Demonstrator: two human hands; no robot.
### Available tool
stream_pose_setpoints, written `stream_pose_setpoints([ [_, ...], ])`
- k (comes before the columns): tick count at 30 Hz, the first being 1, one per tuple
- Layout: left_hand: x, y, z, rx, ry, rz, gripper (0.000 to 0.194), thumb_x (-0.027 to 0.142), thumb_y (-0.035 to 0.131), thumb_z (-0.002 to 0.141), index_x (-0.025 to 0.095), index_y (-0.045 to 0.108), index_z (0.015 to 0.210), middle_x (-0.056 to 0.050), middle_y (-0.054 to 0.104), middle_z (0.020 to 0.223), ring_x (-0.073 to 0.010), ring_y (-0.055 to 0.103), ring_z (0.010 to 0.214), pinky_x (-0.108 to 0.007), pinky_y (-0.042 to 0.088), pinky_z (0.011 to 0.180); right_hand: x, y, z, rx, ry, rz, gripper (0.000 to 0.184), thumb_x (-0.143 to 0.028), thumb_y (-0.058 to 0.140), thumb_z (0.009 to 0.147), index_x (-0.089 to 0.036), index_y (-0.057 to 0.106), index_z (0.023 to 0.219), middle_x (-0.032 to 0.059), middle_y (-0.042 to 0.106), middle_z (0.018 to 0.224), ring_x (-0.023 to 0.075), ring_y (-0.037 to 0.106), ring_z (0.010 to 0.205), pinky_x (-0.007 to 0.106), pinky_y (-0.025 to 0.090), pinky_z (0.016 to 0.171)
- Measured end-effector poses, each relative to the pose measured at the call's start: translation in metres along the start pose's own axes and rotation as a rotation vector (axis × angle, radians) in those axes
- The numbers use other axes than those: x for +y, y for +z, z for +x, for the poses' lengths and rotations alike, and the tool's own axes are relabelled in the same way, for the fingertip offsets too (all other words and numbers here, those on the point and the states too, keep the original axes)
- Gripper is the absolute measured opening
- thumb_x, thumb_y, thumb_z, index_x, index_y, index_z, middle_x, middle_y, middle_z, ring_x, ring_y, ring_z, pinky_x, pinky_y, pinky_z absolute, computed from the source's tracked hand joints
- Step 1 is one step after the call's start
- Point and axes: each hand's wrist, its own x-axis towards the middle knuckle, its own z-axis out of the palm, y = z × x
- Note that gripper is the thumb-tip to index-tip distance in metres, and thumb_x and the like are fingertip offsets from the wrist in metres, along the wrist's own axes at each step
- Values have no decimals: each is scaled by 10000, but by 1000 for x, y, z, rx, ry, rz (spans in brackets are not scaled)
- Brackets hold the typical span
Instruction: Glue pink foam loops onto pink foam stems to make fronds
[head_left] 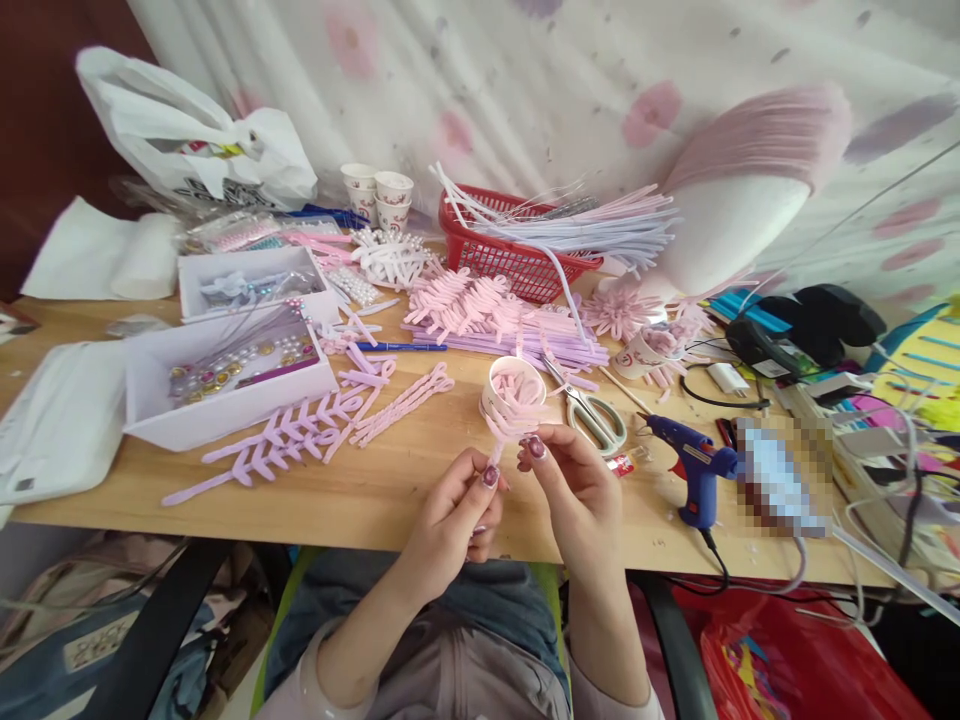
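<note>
Between my two hands, near the table's front edge, is a pink pipe-cleaner piece (511, 422) with several loops spreading upward. My left hand (459, 510) pinches its twisted lower end between thumb and fingers. From the other side, my right hand (581, 490) has its thumb and forefinger closed at the edge of the loops. Just behind the piece stands a paper cup (495, 396) filled with short pink pipe-cleaner bits; the loops partly cover its front. Scissors with pale handles (600, 420) lie right of the cup, close to my right fingers.
A blue glue gun (697, 465) rests on the right with its cord over the edge. Twisted pink strips (405, 400) and purple leafy stems (277, 440) lie left. Behind are a red basket (487, 245) of pipe cleaners and white boxes (225, 415) of beads.
</note>
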Motion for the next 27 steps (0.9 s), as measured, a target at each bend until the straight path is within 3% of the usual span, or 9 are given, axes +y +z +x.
stream_pose_setpoints([
  [27,1,2,-2,48,3,109,361,551,601,903,213,485,849,132,286,543,-31,119,405,-133,160,372,10,-9,7,-53,-41,-68,156,-357,688,868,-203,688,838,20,666,736,160,607,686,274,493,642],
])
